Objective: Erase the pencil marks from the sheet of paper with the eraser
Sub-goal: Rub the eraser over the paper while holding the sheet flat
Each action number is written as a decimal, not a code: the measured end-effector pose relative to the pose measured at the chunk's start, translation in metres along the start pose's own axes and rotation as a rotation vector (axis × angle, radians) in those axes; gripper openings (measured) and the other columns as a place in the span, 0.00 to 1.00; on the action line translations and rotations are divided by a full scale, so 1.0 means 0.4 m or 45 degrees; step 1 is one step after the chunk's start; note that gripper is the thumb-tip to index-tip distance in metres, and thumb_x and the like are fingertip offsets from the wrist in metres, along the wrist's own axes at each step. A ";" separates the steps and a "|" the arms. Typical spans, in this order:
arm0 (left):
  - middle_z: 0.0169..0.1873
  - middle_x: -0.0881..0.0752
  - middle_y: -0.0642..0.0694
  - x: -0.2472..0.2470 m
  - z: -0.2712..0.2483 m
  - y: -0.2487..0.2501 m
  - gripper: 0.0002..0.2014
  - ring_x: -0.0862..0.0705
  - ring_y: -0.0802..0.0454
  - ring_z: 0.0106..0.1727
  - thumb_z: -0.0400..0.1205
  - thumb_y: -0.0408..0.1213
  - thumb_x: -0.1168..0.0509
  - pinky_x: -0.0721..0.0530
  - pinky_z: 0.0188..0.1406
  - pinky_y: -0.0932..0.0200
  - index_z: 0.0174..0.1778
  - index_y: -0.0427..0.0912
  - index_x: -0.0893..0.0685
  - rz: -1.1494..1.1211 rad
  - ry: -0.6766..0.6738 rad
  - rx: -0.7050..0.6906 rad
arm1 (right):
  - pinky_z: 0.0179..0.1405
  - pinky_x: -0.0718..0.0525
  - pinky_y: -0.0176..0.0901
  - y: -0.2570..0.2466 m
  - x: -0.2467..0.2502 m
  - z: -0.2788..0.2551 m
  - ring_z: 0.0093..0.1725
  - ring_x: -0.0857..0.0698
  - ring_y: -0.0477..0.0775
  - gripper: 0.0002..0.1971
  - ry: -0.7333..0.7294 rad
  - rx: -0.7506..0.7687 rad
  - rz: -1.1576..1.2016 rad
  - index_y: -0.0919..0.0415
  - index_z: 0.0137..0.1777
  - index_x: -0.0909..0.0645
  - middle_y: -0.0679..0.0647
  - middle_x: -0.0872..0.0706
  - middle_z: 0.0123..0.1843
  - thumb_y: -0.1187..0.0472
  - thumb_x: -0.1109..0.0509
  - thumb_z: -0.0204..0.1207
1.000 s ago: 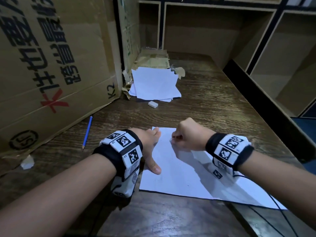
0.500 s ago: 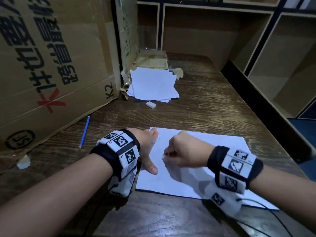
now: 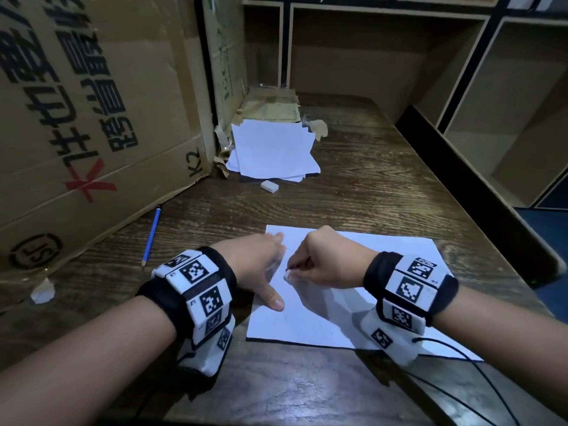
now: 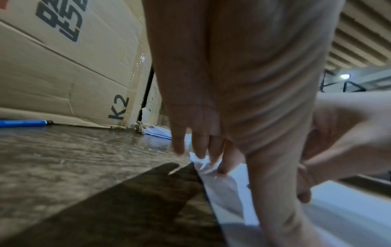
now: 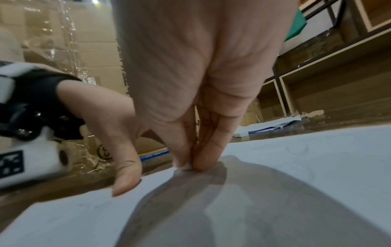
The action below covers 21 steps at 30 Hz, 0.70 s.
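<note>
A white sheet of paper [image 3: 362, 262] lies on the dark wooden table [image 3: 384, 192] in front of me. My right hand [image 3: 319, 265] pinches a small white eraser [image 3: 287, 274] and presses its tip onto the sheet; in the right wrist view the eraser [image 5: 186, 166] shows between thumb and fingers. Faint pencil lines [image 5: 298, 150] remain on the sheet [image 5: 296, 167]. My left hand [image 3: 261, 272] lies flat with straight fingers on the sheet's left edge, thumb [image 3: 272, 298] spread. In the left wrist view the left fingertips [image 4: 222, 168] press the paper [image 4: 228, 183].
A second white eraser [image 3: 270, 186] lies beyond the sheet, before a stack of white papers [image 3: 273, 152]. A blue pencil [image 3: 151, 238] lies at the left beside a big cardboard box [image 3: 92, 118]. Wooden shelves [image 3: 507, 103] border the right. A black cable [image 3: 479, 382] trails off my right wrist.
My right hand has slid the eraser back and forth over the sheet, first toward me, then a little up again. The left hand stays pressed on the paper's left edge.
</note>
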<state>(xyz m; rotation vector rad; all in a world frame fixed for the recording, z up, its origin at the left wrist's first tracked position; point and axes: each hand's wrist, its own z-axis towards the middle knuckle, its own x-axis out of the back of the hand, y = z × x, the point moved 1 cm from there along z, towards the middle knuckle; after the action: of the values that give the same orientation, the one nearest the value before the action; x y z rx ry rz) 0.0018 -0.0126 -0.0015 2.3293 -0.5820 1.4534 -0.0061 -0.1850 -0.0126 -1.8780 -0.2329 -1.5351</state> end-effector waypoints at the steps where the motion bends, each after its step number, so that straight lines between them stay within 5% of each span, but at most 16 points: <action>1: 0.88 0.47 0.46 -0.009 -0.002 -0.002 0.52 0.35 0.46 0.82 0.67 0.64 0.21 0.30 0.76 0.53 0.81 0.40 0.34 0.013 -0.013 -0.028 | 0.37 0.17 0.51 -0.002 -0.005 -0.002 0.31 0.21 0.56 0.11 0.014 0.019 -0.001 0.59 0.40 0.09 0.55 0.12 0.30 0.55 0.28 0.78; 4: 0.88 0.64 0.54 -0.025 -0.014 -0.011 0.70 0.50 0.55 0.88 0.63 0.65 0.19 0.41 0.83 0.56 0.89 0.46 0.60 -0.022 -0.135 -0.055 | 0.34 0.17 0.52 -0.006 -0.015 -0.005 0.28 0.24 0.57 0.13 0.069 0.029 -0.018 0.62 0.35 0.12 0.57 0.15 0.27 0.56 0.28 0.77; 6: 0.86 0.68 0.57 -0.028 -0.019 -0.020 0.73 0.55 0.58 0.88 0.62 0.66 0.19 0.46 0.85 0.57 0.88 0.49 0.65 -0.055 -0.158 -0.058 | 0.34 0.18 0.53 -0.011 -0.012 -0.003 0.28 0.25 0.57 0.13 0.100 0.027 -0.045 0.63 0.32 0.14 0.57 0.16 0.26 0.57 0.29 0.76; 11: 0.85 0.72 0.54 -0.025 -0.013 -0.013 0.74 0.63 0.57 0.87 0.63 0.66 0.20 0.53 0.87 0.54 0.87 0.46 0.70 0.000 -0.228 -0.047 | 0.31 0.28 0.44 -0.061 -0.036 -0.039 0.27 0.28 0.53 0.15 -0.013 0.189 -0.091 0.63 0.31 0.18 0.53 0.20 0.25 0.57 0.30 0.78; 14: 0.85 0.73 0.52 -0.020 -0.016 0.001 0.73 0.64 0.56 0.87 0.65 0.65 0.21 0.56 0.86 0.56 0.86 0.43 0.71 0.049 -0.239 -0.014 | 0.33 0.25 0.46 -0.084 -0.046 -0.069 0.30 0.24 0.54 0.16 -0.178 0.299 -0.125 0.61 0.32 0.17 0.54 0.18 0.28 0.54 0.32 0.80; 18: 0.85 0.72 0.49 -0.018 -0.017 0.011 0.74 0.64 0.53 0.87 0.66 0.65 0.21 0.53 0.87 0.51 0.86 0.40 0.72 0.096 -0.250 -0.003 | 0.36 0.20 0.53 -0.050 -0.016 -0.043 0.29 0.27 0.52 0.15 -0.044 0.201 -0.246 0.60 0.32 0.17 0.55 0.17 0.29 0.54 0.30 0.78; 21: 0.85 0.74 0.53 -0.021 -0.019 0.004 0.74 0.65 0.56 0.87 0.65 0.66 0.21 0.55 0.85 0.56 0.86 0.43 0.72 0.069 -0.249 0.004 | 0.33 0.23 0.52 -0.081 -0.045 -0.077 0.28 0.27 0.54 0.17 -0.065 0.272 -0.198 0.60 0.29 0.21 0.55 0.19 0.27 0.53 0.32 0.78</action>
<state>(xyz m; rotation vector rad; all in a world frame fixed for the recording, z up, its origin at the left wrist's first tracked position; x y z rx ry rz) -0.0082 -0.0090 -0.0060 2.4943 -0.6998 1.2572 -0.0533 -0.1743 -0.0145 -1.7647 -0.5561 -1.4995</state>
